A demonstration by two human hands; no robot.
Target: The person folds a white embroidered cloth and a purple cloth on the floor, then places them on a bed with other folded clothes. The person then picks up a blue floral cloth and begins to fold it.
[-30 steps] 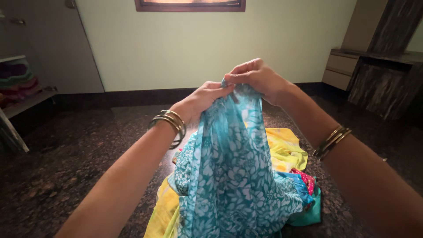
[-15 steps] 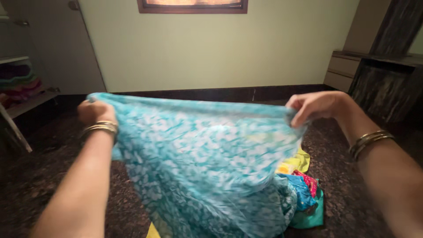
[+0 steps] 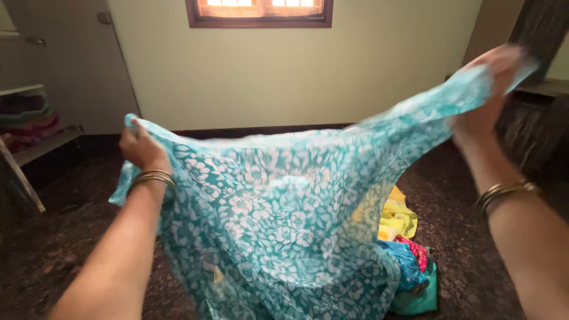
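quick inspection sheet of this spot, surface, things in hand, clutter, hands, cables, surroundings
surface: dark speckled floor.
job's things: teal floral cloth, spread wide between both hands, lower part draped down.
clutter: pile of clothes, yellow, red, blue and green, on the floor behind the cloth.
grips: left hand grips one edge; right hand grips the other, raised higher and blurred; bangles on both wrists.
cables: nothing seen.
surroundings: pale wall, window, shelf with folded cloth at left, dark cabinet at right.
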